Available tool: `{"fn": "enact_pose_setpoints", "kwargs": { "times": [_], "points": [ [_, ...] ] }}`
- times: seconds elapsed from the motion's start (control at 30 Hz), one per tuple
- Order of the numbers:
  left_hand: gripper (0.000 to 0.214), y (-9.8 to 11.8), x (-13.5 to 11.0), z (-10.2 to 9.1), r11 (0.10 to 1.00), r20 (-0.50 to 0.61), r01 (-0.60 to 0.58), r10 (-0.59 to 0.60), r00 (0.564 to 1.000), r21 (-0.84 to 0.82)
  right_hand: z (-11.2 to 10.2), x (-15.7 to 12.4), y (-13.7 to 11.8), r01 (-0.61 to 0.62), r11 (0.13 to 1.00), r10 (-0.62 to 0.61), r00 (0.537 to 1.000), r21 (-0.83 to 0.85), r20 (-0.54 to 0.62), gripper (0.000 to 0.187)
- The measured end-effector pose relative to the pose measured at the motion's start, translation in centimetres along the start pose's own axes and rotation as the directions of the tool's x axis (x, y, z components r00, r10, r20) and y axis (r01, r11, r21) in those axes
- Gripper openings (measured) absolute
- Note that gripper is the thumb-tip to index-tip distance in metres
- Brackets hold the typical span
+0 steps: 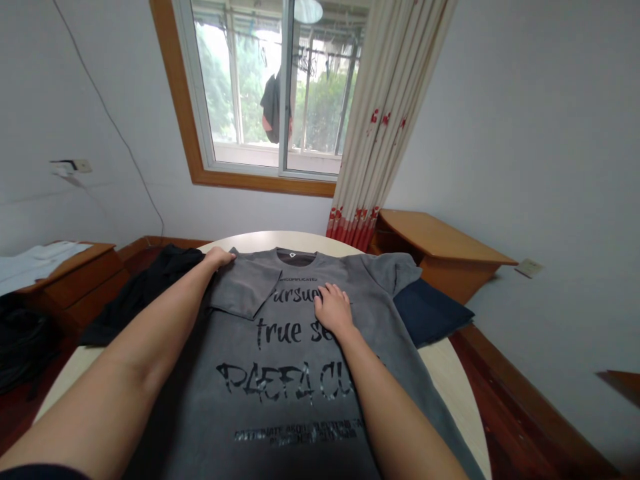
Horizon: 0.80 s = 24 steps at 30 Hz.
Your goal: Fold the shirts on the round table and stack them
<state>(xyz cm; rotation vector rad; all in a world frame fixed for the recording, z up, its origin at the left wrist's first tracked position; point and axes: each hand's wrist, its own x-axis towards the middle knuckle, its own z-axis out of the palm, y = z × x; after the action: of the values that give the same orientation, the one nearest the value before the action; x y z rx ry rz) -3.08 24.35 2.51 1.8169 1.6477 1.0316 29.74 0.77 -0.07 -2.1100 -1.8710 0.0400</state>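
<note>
A dark grey T-shirt [300, 360] with black lettering lies front side up, its collar at the far side. The sleeve on the left is folded inward over the chest, while the one on the right points outward. My left hand [219, 257] is closed on the shirt at the left shoulder, by the fold; its fingertips are partly hidden. On the chest, over the printed words, my right hand [334, 307] rests flat with fingers stretched out.
The shirt covers much of a pale round table [463, 400]. Dark blue folded cloth [430, 312] sits at the right edge, black clothing [150, 287] at the left. Beyond are a wooden desk [435, 233], a curtain [385, 120], a window, and a wooden cabinet [85, 283] on the left.
</note>
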Motion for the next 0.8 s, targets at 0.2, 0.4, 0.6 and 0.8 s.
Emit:
{"fn": "enact_pose_setpoints", "kwargs": {
  "times": [0.2,0.4,0.6,0.8],
  "points": [
    [0.029,-0.2,-0.1,-0.4,0.922,-0.095,0.174,-0.15,0.984,0.345,0.0,0.0,0.1,0.007,1.0,-0.007,1.0,0.013,-0.003,0.047],
    [0.049,0.7,-3.2,0.7,0.828,-0.059,0.025,0.009,0.998,0.56,0.1,0.1,0.1,0.012,1.0,-0.012,1.0,0.008,0.0,0.048],
    [0.071,2.1,-7.1,3.5,0.673,0.291,-0.226,0.017,0.957,0.704,0.1,0.0,0.1,0.002,1.0,-0.002,1.0,0.001,0.01,0.047],
    [0.086,0.8,-5.4,4.1,0.703,0.243,-0.117,-0.082,0.966,0.702,0.2,0.1,0.4,0.003,1.0,-0.003,1.0,0.016,0.027,0.049]
  ]
}}
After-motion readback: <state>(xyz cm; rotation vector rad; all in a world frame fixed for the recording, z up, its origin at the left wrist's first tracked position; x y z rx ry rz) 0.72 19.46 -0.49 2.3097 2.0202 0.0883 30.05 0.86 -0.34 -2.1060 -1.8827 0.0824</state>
